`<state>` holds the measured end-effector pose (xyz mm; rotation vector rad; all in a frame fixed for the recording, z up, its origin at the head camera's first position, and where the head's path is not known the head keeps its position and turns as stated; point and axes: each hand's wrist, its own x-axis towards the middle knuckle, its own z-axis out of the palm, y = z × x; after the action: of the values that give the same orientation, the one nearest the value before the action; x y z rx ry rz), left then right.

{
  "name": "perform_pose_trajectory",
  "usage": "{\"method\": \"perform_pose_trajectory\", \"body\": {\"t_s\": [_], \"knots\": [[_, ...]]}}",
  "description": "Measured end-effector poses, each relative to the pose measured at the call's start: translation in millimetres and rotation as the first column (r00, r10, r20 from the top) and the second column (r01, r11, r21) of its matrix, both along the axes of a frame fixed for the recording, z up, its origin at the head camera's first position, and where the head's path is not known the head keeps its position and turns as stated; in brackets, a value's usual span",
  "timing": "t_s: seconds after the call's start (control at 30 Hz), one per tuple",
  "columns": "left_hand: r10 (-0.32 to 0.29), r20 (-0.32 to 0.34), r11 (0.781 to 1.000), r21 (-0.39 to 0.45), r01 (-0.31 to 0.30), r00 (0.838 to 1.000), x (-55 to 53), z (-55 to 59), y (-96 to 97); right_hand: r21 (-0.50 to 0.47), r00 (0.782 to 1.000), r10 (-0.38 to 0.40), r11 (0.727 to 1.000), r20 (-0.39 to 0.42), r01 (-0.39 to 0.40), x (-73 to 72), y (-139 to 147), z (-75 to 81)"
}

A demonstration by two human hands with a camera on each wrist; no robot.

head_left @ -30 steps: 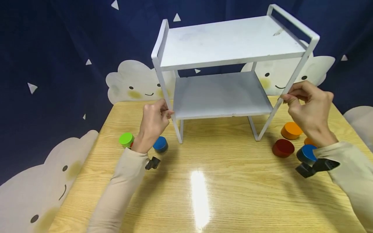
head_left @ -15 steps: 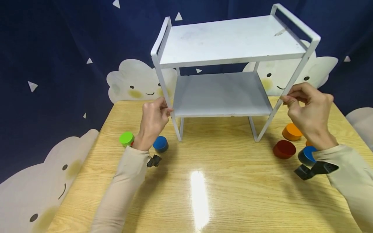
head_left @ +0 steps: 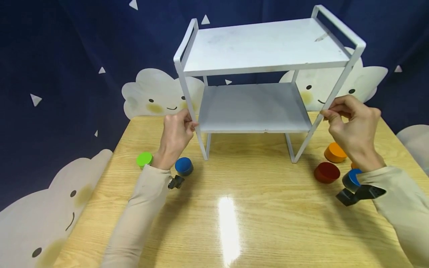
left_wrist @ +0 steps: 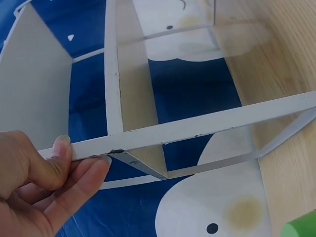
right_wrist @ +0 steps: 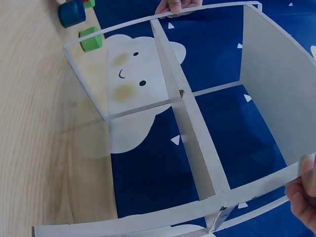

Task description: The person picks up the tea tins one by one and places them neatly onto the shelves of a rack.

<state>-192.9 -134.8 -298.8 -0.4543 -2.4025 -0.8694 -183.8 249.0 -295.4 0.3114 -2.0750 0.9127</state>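
A white two-tier shelf rack (head_left: 254, 108) stands at the back of the wooden table, both of its tiers bare. My left hand (head_left: 175, 134) pinches the rack's front left leg beside the lower tier; the left wrist view shows thumb and fingers (left_wrist: 84, 185) on either side of that white bar. On the other side, my right hand (head_left: 356, 126) pinches the front right leg at about the same height. In the right wrist view only part of that hand (right_wrist: 302, 195) shows, at the right edge.
Left of the rack lie a green round block (head_left: 145, 159) and a blue one (head_left: 184, 166). To the right are dark red (head_left: 327, 172), orange (head_left: 335, 152) and blue (head_left: 352, 180) round blocks, with another orange one partly behind my right wrist. A dark blue curtain (head_left: 67, 56) with cloud shapes hangs behind.
Both hands keep their hold on the legs. The rack and hands have shifted only very slightly in the view, the right side a touch leftward.
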Motion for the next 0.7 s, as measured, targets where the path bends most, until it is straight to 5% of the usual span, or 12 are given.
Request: {"method": "perform_pose_trajectory", "body": {"t_s": [0.47, 0.6, 0.7], "knots": [[-0.061, 0.036, 0.997, 0.04, 0.06, 0.997, 1.8, -3.0, 0.3, -0.044, 0.997, 0.052, 0.998, 0.056, -0.049, 5.7, 4.6, 1.0], [-0.069, 0.01, 0.995, 0.075, 0.068, 0.998, 5.3, -10.3, 0.1, -0.079, 0.994, 0.06, 0.995, 0.096, -0.052, 16.9, 10.5, -9.9], [-0.013, -0.024, 0.999, 0.042, 0.014, 1.0, 4.8, -16.7, 2.3, -0.027, 0.986, 0.011, 1.0, 0.169, -0.007, 30.8, 16.6, -28.2]]}}
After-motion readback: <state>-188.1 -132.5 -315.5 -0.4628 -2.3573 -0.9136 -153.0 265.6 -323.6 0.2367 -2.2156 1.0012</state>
